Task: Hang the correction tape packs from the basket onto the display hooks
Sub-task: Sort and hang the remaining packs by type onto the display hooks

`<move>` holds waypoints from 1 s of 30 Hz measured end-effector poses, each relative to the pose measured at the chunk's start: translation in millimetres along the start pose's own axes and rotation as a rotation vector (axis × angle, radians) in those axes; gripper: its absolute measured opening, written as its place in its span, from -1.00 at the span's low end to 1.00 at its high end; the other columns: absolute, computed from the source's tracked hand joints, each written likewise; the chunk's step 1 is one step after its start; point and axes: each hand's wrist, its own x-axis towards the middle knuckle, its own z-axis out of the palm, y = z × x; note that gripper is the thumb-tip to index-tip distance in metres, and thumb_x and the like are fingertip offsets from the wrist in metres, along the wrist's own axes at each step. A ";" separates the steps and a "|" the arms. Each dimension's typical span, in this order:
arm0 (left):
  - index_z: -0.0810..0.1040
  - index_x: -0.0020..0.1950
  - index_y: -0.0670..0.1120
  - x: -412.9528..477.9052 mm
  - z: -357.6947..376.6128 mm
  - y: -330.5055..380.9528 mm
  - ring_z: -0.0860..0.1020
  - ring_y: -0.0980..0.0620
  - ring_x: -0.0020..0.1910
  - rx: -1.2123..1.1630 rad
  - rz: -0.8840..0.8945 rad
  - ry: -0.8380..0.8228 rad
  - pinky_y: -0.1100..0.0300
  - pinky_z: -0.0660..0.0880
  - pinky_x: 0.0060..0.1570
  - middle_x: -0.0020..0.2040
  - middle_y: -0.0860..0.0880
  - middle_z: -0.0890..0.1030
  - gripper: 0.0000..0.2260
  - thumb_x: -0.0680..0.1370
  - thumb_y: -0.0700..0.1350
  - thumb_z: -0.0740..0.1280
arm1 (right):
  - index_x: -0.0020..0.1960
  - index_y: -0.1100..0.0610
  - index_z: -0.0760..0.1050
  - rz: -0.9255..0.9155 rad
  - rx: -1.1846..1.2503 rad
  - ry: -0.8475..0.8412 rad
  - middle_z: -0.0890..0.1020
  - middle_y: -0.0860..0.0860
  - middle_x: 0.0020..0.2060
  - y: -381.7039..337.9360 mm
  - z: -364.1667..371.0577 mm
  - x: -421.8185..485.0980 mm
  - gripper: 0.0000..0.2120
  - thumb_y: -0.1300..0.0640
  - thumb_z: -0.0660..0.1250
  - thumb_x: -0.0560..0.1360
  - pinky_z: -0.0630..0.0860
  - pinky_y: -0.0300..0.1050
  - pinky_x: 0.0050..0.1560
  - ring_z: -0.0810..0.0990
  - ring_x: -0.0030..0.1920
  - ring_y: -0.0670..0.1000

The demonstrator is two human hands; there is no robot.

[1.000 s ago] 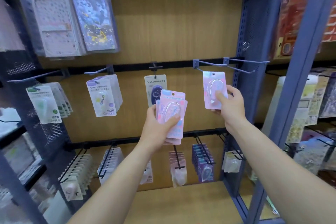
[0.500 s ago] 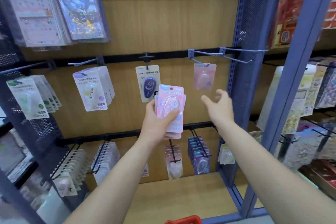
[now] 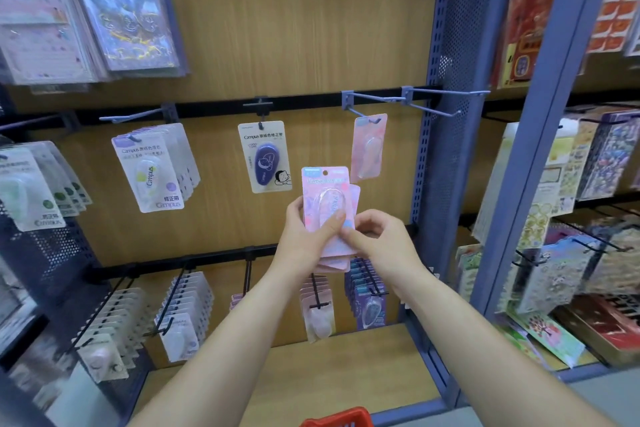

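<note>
One pink pack (image 3: 369, 146) now hangs from the hook (image 3: 360, 113); below it, your right hand (image 3: 377, 239) has returned to pinch the stack (image 3: 327, 191) gripped in your left hand (image 3: 304, 239).

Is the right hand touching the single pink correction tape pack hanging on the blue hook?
Apart. Head view: the right hand is lower, at the pink pack stack in the left hand; wooden backboard shows between it and the hanging pack.

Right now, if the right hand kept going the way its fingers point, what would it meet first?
The stack of pink packs held in the left hand; the right hand seems to pinch its lower right edge.
</note>
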 end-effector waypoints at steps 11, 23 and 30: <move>0.29 0.47 0.09 8.6 1.1 10.8 0.67 0.01 0.16 -0.009 0.046 -0.002 -0.12 0.68 0.00 0.30 0.07 0.59 -0.46 0.57 -0.04 0.47 | 0.07 0.19 0.53 0.031 0.217 0.140 0.75 0.01 -0.16 -17.7 -20.2 16.4 -0.91 0.18 0.38 0.62 0.68 -0.13 -0.20 0.75 -0.11 -0.02; 0.28 0.46 0.15 10.4 0.2 23.8 0.69 0.05 0.08 -0.047 0.044 0.001 0.09 0.67 -0.25 0.26 0.08 0.60 -0.53 0.63 -0.07 0.40 | 0.11 0.17 0.57 -0.005 0.209 0.345 0.73 -0.08 -0.20 -41.0 -47.4 63.3 -0.90 0.18 0.40 0.61 0.67 -0.15 -0.25 0.75 -0.14 -0.07; 0.31 0.43 0.15 10.8 -3.3 24.1 0.68 0.08 0.08 -0.035 0.073 0.017 0.21 0.63 -0.30 0.25 0.10 0.60 -0.58 0.64 -0.09 0.38 | 0.10 0.15 0.60 0.010 0.214 0.395 0.72 -0.02 -0.07 -29.9 -49.3 61.0 -0.91 0.18 0.41 0.60 0.67 -0.14 -0.22 0.74 -0.15 -0.08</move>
